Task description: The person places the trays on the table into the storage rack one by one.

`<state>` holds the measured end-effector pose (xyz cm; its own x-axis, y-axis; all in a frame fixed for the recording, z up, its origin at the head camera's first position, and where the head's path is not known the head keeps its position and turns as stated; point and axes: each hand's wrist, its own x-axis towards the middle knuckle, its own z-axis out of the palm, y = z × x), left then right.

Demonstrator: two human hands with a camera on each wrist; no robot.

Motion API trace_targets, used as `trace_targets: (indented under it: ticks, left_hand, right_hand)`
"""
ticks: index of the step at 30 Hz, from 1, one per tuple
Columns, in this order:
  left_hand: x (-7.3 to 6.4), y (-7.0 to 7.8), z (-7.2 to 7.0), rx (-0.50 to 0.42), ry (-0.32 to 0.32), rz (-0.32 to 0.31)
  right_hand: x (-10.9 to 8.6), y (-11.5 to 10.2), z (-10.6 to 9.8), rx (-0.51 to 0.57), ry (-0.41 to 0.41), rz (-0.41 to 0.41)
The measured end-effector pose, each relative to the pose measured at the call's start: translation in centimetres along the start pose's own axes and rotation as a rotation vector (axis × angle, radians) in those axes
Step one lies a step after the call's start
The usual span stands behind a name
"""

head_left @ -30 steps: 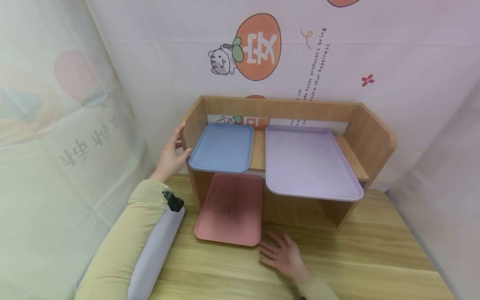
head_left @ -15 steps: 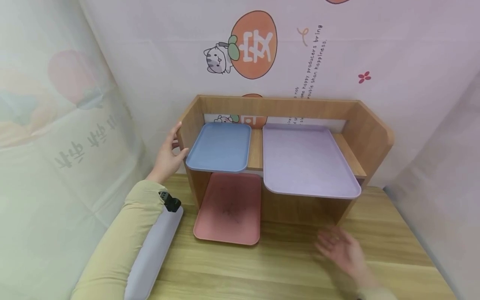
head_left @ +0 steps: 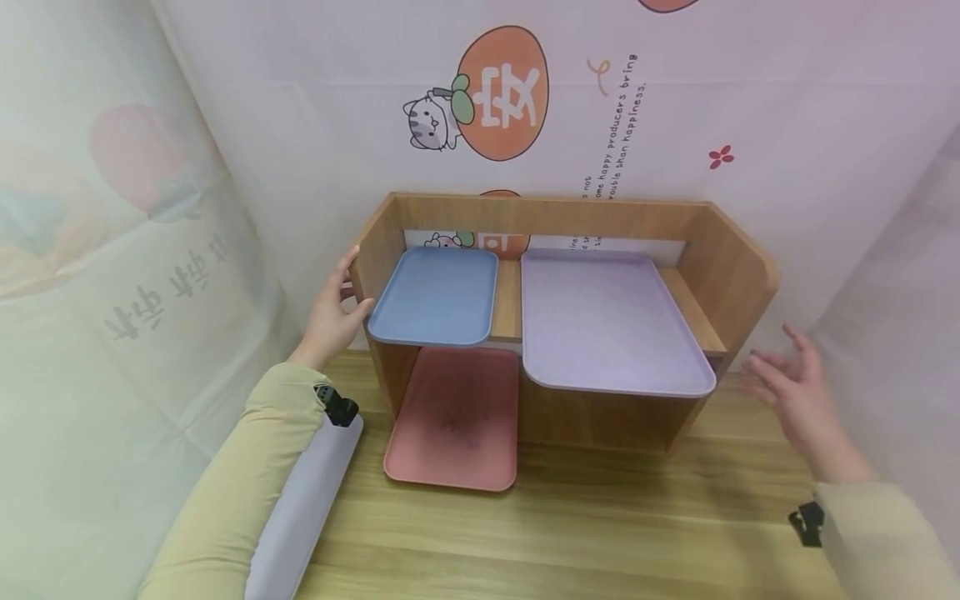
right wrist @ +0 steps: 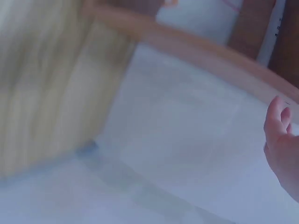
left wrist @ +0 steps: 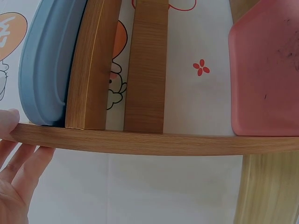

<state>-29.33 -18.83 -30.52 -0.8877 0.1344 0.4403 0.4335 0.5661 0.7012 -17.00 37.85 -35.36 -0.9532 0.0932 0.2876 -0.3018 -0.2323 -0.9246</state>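
Observation:
A wooden desktop shelf [head_left: 738, 279] stands against the back cloth. My left hand [head_left: 330, 323] grips the front edge of its left side panel; in the left wrist view the thumb lies on one face and the fingers [left wrist: 35, 170] on the other. My right hand [head_left: 808, 408] is raised just outside the right side panel, fingers loosely bent and holding nothing. On the upper board lie a blue tray [head_left: 438, 296] at left and a larger lavender tray [head_left: 611, 325] at right, both overhanging the front. A pink tray [head_left: 457, 429] sits in the lower left bay, sticking out forward.
A long pale lavender object [head_left: 303, 508] lies on the wood-grain table [head_left: 600, 533], partly hidden by the left sleeve. Printed cloth [head_left: 300, 125] hangs behind the shelf and along both sides. The pink tray has dark smudges in its middle.
My right hand has swept from beside the pink tray's front corner across to the right and up to the shelf's right side. The left hand keeps its grip on the left panel.

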Motion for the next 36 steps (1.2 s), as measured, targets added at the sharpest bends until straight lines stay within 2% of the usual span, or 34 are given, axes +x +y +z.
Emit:
trace_targets:
  ticks: [3, 5, 7, 10, 13, 16, 23, 29, 32, 34, 36]
  left_hand:
    - [0.0, -0.1, 0.1, 0.001, 0.005, 0.001]
    - [0.0, -0.1, 0.2, -0.001, 0.011, -0.002]
    - [0.1, -0.2, 0.3, -0.005, 0.013, 0.0]
    - [0.1, -0.3, 0.3, -0.01, 0.011, -0.003]
    - [0.3, -0.3, 0.4, -0.012, 0.006, 0.0]
    - [0.4, -0.4, 0.4, -0.012, 0.005, 0.007]
    - [0.6, -0.5, 0.3, -0.016, -0.015, -0.003]
    - [0.4, -0.9, -0.8, -0.055, -0.067, 0.006]
    - [-0.6, -1.4, -1.6, -0.104, -0.071, 0.022]
    - [-1.7, -2.0, -2.1, -0.121, -0.072, 0.024]
    - [-3.1, -2.9, -2.6, -0.098, -0.075, 0.014]
  right_hand:
    - [1.2, -1.7, 1.2, -0.58, 0.065, -0.073]
    - [1.9, -2.6, 2.0, -0.861, 0.079, -0.126]
    - [2.6, -3.3, 2.7, -1.039, 0.076, -0.186]
    - [3.3, -4.1, 3.4, -1.19, 0.082, -0.265]
    - [3.7, -4.5, 3.5, -1.264, 0.107, -0.311]
    - [3.7, -4.6, 3.5, -1.284, 0.142, -0.322]
    - [3.8, -4.1, 3.8, -1.259, 0.193, -0.319]
    - [4.0, -3.6, 4.0, -1.266, 0.224, -0.328]
    - [4.0, -3.3, 4.1, -1.268, 0.239, -0.341]
    - [4.0, -3.3, 4.2, -1.264, 0.245, -0.344]
    - [4.0, -3.2, 4.3, -1.257, 0.248, -0.351]
